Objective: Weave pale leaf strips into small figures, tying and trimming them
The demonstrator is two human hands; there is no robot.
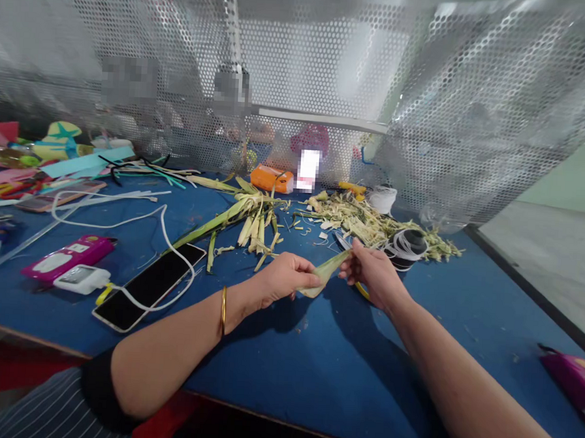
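Note:
Between my two hands a pale green strip of leaf, like a corn husk, is stretched above the blue table. My left hand pinches its wider, lower end between thumb and fingers. At the narrower upper end, my right hand grips it with the fingertips. Beyond my left hand lie cut leaf pieces and long green stalks. Close behind my right hand stands a spool of white thread, and a yellow curved handle shows partly beneath that hand.
A heap of leaf scraps lies behind the spool. On the left are a phone, a white cable and a magenta device. An orange packet rests near the perforated metal screen. Another magenta device is at right.

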